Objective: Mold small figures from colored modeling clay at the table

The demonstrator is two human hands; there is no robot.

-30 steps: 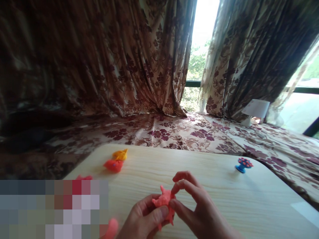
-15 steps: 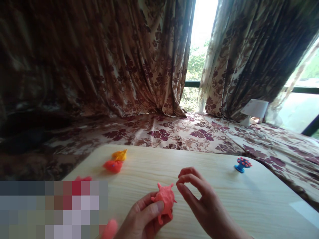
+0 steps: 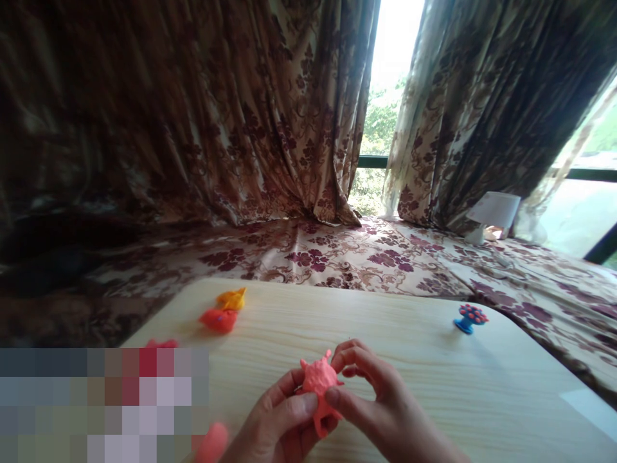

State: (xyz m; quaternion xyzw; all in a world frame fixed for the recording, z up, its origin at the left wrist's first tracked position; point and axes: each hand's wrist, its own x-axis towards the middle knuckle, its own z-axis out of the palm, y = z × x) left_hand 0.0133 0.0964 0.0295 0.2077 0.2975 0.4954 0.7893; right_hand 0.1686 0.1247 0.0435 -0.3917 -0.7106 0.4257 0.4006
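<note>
A small pink-orange clay figure (image 3: 317,381) with little nubs is held low over the pale wooden table (image 3: 434,379). My left hand (image 3: 282,427) grips it from below and the left, thumb lying across its side. My right hand (image 3: 385,411) pinches its right edge between thumb and forefinger, the other fingers curled above it.
On the table lie a red clay lump (image 3: 219,319) with a yellow one (image 3: 232,299) behind it at the far left, a blue and red clay mushroom (image 3: 469,317) at the far right, and a pink piece (image 3: 212,444) by the near edge. Beyond is a floral cloth and curtains.
My right hand, which had let go and hovered apart half a second ago, has come back and pinched the clay figure again. The left hand has kept hold and turned it slightly.
</note>
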